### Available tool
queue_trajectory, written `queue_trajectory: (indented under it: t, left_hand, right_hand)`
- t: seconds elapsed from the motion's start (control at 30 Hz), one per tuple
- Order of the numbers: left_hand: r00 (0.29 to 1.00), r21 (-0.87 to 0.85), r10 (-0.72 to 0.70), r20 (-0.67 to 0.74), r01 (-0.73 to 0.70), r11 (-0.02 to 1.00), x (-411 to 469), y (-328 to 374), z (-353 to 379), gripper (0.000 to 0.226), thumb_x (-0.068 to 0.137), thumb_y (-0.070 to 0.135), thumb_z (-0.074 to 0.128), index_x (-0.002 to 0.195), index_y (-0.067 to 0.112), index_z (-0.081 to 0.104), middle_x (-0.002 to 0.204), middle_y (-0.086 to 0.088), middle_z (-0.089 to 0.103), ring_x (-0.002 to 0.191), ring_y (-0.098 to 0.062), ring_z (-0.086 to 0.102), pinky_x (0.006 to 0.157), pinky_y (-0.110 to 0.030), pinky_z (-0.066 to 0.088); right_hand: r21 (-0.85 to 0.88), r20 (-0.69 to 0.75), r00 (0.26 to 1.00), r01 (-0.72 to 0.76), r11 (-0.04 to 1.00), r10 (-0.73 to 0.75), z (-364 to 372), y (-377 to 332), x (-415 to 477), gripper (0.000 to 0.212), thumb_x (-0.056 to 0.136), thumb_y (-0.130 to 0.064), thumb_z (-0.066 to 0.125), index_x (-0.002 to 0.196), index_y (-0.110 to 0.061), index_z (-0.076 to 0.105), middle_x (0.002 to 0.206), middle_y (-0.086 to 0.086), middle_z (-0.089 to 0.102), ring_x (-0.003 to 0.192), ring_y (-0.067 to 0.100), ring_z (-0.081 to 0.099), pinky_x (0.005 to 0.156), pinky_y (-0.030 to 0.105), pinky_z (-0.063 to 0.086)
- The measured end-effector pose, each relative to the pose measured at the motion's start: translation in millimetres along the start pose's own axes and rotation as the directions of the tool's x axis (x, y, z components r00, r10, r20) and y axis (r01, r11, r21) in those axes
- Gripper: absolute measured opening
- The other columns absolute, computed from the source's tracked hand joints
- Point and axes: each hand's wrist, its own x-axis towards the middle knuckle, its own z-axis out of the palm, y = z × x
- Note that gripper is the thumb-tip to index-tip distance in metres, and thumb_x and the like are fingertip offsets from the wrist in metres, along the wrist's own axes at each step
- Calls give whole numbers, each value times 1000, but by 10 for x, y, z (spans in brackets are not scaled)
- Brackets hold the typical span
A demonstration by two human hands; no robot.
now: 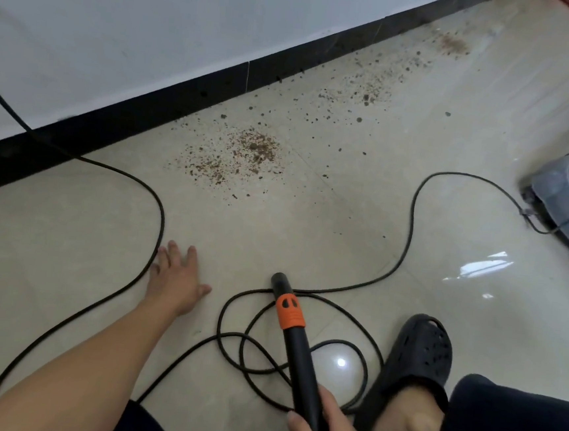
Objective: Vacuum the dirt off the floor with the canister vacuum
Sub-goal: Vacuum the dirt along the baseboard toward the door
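Black plastic with an orange collar, the vacuum tube (299, 354) is pointing away from the person and leaning a little to the left. Its open tip is hanging just above a loose loop of cord (163, 220). The right hand (323, 428) is gripping the tube's near end, with the fingers curled round it and the thumb lying along its left side.

The nearest patch of dirt (243, 156) is lying ahead of the tip and slightly to its left, well apart from it and close to the black baseboard (147, 114). More crumbs are trailing off along the baseboard toward the far right corner. The tube's long axis is already running roughly toward that first patch, so the coming move looks like a forward push with a small swing to the left. The cord under the tip will probably need clearing or lifting over.

The left hand (176, 281) is resting palm down on the floor (344, 220) with its fingers spread and holding nothing. It is sitting nearer the dirt than the right hand is. The cord is passing just beside its outer fingers, though I cannot tell whether they are touching.

The grey canister (560, 191) is sitting at the right edge of the view, well away from the dirt, with the cord snaking back to it. A foot in a black clog (418, 357) is planted beside the tube.
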Motion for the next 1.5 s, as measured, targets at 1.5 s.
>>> queue_trajectory:
  t: [1.5]
  left_hand:
    - [987,36,-124,98,121,992,-20,411,65,164,41,86,70,146,6,-27,150,-31,-30,141,-47,-23,113,-63,5]
  right_hand:
    - [227,-166,986,24,974,14,-471,-522,1170,20,89,-28,71,106,-23,62,86,6,68,71,18,64,65,36,54]
